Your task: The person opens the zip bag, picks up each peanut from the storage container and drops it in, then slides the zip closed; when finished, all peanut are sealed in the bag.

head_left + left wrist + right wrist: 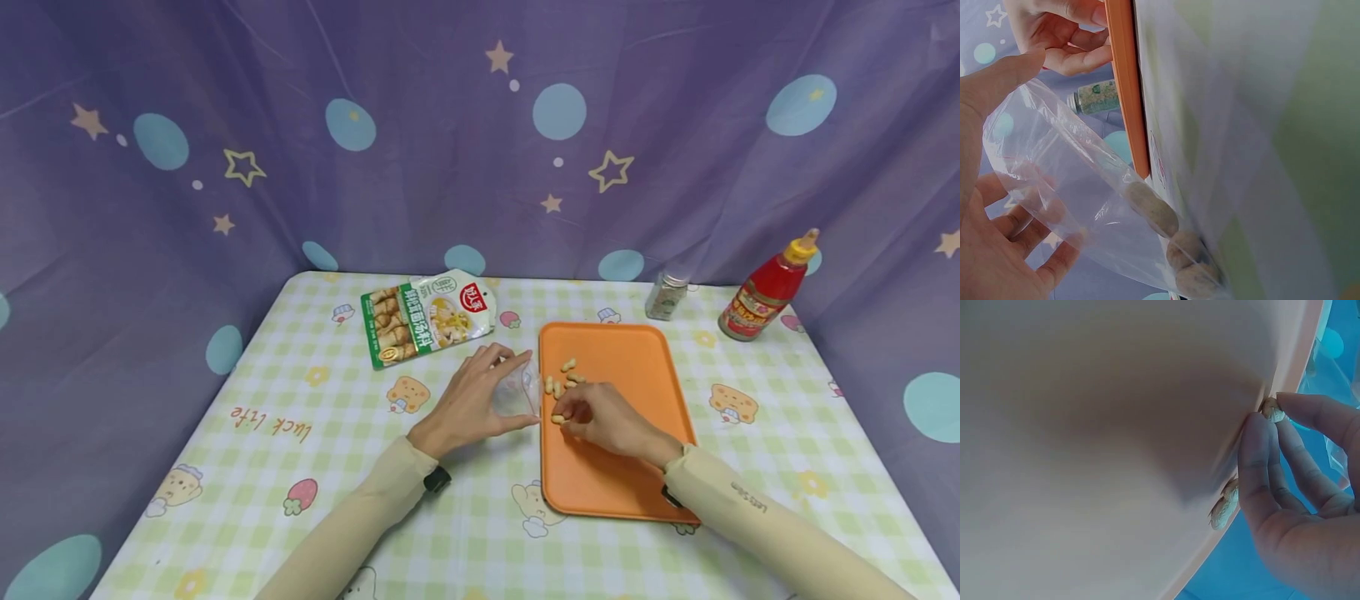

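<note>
A clear plastic bag [516, 392] stands at the left edge of the orange tray [622, 483], held by my left hand [471, 400] with thumb and fingers spread about its mouth. Several peanuts [1154, 209] lie inside the bag, low in the left wrist view. Over the left side of the tray, my right hand [603, 421] pinches a peanut [1272, 410] between thumb and fingertips. More peanuts [568, 365] lie loose on the tray just beyond that hand.
Behind my left hand lies a green and white food packet [429, 318]. At the back right stand a spice jar [667, 297] and a red sauce bottle [768, 290] with a yellow cap. A checkered cloth [270, 475] covers the table; a purple curtain [450, 208] hangs behind.
</note>
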The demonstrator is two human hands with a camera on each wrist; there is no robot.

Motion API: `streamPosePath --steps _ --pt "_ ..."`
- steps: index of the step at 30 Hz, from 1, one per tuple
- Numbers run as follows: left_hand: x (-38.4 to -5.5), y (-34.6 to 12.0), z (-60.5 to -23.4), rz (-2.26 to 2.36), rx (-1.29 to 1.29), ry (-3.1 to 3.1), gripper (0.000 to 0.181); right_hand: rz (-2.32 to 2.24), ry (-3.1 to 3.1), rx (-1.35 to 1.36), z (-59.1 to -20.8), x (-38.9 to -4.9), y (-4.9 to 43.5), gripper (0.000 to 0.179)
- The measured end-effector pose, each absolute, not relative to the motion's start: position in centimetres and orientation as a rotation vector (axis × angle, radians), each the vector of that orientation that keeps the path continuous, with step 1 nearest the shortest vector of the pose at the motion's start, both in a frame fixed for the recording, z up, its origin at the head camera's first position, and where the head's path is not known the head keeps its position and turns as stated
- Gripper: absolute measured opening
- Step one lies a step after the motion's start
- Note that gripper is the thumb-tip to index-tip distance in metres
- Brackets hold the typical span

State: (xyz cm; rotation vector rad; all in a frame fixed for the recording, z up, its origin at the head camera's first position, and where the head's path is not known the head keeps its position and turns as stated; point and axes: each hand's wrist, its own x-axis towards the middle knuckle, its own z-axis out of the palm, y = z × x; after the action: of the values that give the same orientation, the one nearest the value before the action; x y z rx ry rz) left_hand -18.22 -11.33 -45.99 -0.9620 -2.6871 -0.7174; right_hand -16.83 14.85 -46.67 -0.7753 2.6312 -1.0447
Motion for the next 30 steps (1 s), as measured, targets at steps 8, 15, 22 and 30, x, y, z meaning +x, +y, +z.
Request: streamPosePath --steps 8,15,22,30 --pt "-18.2 -11.4 -46.0 -0.699 -0.963 -2.697 0.094 -1.055 2.633 -0.754 -46.8 -16.8 15.0 0.018" --pt "-18.1 -11.3 -46.0 -0.706 -0.968 -2.688 0.094 -1.104 2.652 -0.712 -46.7 -16.8 15.1 0.018" --pt "-18.0 -11.3 -45.9 -0.715 -0.964 -2.698 0.094 -1.219 2.667 -0.685 -46.3 -17.0 14.9 0.014" --pt "-18.1 -11.2 -45.9 -0.707 -0.966 -2.691 0.094 -1.277 2.675 -0.657 -45.5 -17.2 14.6 0.018"
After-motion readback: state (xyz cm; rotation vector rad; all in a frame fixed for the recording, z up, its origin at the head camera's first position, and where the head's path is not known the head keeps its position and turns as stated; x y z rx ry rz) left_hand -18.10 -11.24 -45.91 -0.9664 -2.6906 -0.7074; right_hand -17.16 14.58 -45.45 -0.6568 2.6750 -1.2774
